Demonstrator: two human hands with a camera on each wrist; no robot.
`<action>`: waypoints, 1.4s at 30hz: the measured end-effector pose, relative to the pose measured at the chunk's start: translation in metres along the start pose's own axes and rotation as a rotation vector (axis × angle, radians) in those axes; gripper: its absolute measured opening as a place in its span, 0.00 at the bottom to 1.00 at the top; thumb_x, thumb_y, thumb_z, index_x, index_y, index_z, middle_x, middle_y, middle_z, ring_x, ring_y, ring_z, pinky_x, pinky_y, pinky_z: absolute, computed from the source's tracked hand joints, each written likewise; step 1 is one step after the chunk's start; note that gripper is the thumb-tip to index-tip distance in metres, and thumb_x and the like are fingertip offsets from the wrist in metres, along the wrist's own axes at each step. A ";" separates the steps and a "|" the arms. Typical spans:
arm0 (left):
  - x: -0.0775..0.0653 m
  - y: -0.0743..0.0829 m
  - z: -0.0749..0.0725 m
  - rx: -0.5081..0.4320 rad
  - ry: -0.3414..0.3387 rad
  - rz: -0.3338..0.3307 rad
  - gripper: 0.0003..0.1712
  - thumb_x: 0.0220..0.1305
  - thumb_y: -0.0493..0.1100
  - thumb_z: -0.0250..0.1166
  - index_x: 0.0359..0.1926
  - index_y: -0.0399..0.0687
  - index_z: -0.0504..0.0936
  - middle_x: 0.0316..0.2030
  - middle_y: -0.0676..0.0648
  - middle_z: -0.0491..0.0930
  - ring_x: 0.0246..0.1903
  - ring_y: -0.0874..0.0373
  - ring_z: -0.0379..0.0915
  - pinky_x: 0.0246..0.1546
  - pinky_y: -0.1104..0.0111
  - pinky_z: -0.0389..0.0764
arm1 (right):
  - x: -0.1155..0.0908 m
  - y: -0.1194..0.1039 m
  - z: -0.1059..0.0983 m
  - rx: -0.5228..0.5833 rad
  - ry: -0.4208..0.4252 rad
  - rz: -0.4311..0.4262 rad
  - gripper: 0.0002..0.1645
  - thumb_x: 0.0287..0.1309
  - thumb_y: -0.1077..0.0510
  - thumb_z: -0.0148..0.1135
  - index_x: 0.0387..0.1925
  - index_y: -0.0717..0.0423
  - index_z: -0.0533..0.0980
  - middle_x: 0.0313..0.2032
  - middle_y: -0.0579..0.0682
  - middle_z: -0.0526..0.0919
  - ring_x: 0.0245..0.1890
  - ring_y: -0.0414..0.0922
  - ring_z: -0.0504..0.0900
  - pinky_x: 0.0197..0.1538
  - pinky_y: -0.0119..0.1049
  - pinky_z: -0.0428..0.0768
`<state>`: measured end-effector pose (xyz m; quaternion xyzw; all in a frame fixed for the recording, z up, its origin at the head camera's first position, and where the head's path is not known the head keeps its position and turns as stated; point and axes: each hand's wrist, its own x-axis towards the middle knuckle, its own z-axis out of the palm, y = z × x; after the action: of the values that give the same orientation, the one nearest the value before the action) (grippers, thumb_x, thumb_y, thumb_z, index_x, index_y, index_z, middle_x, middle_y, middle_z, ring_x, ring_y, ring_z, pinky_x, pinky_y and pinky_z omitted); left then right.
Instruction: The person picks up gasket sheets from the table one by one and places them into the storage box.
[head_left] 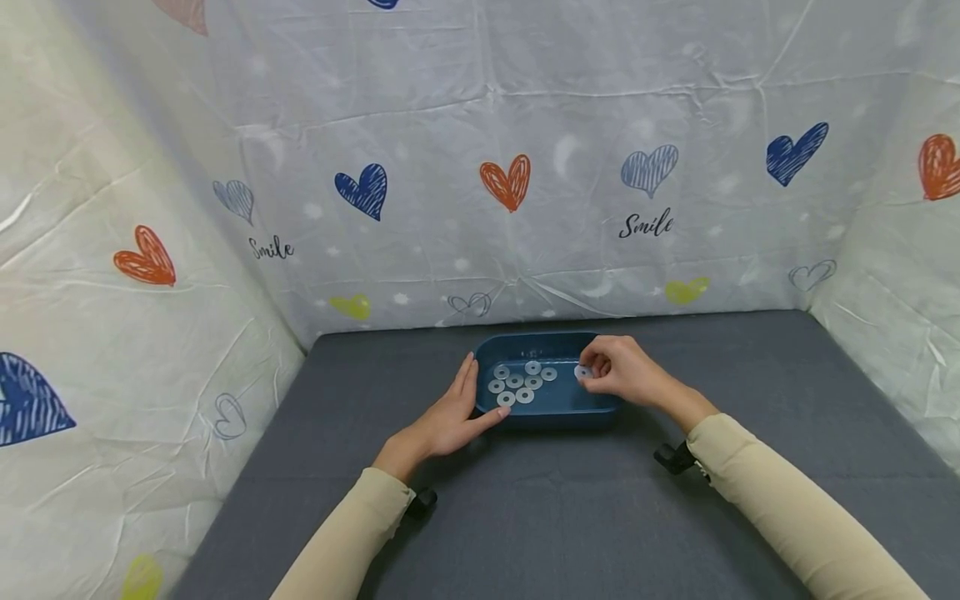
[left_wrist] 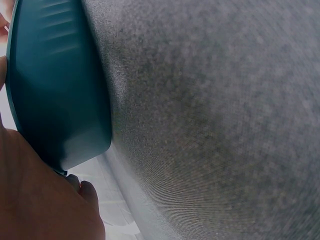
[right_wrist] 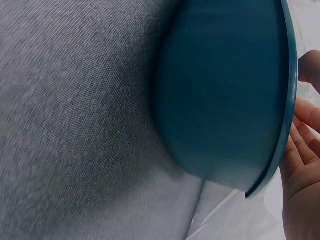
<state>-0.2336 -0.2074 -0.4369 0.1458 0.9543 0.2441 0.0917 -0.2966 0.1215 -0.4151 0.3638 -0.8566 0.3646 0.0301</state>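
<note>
A blue rectangular tray [head_left: 564, 400] stands on the table, with several flat metal washers [head_left: 514, 381] lying together in its left half. My left hand [head_left: 450, 417] rests against the tray's left end, its fingers straight along the side and the thumb on the front rim. Over the right end of the tray, my right hand [head_left: 626, 371] pinches one washer [head_left: 582, 372] between thumb and fingers. In both wrist views the tray's outer wall [left_wrist: 55, 90] fills much of one side. The washers are hidden there behind the wall [right_wrist: 220, 100].
Dark grey cloth [head_left: 555, 517] covers the table. A pale curtain [head_left: 570, 108] printed with hearts hangs along the back edge, and similar fabric [head_left: 67, 333] hangs at both sides. Dark devices [head_left: 675, 458] are worn at both wrists.
</note>
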 end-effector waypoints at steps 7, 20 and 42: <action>0.001 -0.001 0.001 -0.007 -0.006 0.002 0.62 0.70 0.75 0.51 0.82 0.43 0.30 0.81 0.46 0.23 0.80 0.46 0.33 0.75 0.47 0.52 | 0.008 -0.002 0.009 0.008 -0.026 0.002 0.12 0.57 0.62 0.74 0.42 0.61 0.83 0.33 0.48 0.83 0.31 0.39 0.80 0.38 0.37 0.82; 0.000 0.001 0.000 0.003 0.003 -0.014 0.65 0.67 0.80 0.49 0.82 0.45 0.30 0.82 0.45 0.25 0.80 0.48 0.33 0.76 0.48 0.52 | 0.022 -0.004 0.022 -0.015 -0.065 -0.015 0.11 0.59 0.62 0.72 0.43 0.62 0.84 0.32 0.49 0.82 0.29 0.38 0.78 0.38 0.37 0.81; -0.001 0.001 0.000 0.002 0.000 -0.011 0.65 0.67 0.80 0.49 0.82 0.44 0.31 0.82 0.44 0.26 0.80 0.48 0.34 0.75 0.49 0.52 | 0.036 -0.004 0.036 0.046 -0.136 0.034 0.11 0.61 0.61 0.71 0.44 0.62 0.84 0.39 0.52 0.85 0.34 0.40 0.82 0.41 0.38 0.82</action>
<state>-0.2320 -0.2068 -0.4358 0.1404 0.9553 0.2428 0.0930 -0.3128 0.0749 -0.4274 0.3737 -0.8542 0.3591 -0.0426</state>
